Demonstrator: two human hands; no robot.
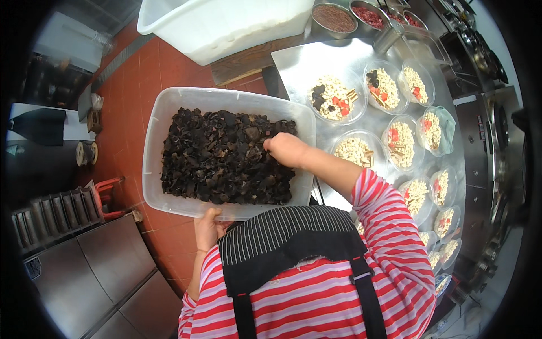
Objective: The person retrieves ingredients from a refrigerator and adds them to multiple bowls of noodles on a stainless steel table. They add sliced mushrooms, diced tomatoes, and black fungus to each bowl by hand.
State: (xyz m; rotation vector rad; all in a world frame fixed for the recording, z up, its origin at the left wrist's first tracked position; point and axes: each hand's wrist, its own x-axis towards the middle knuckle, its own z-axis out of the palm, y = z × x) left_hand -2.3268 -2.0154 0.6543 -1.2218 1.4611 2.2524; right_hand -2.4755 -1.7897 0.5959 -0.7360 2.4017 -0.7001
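Note:
A translucent plastic tub (153,152) full of dark wood ear mushrooms (220,152) is in front of me, over the tiled floor and beside the steel table. My left hand (208,229) grips the tub's near rim from below, its fingers curled. Reaching in at the tub's right side, my right hand (287,150) has its fingers closed among the mushroom pieces; the fingertips are partly hidden. Right of the tub stands a clear round bowl (353,150) of pale chopped pieces and brown strips. Farther back, another bowl (334,100) also holds red pieces and some dark mushroom.
Several more filled clear bowls (402,142) stand in rows on the steel table (299,62). At the back are a large white bin (226,31) and metal bowls of brown (334,18) and red (367,16) ingredients. Steel cabinets (113,254) are at the left.

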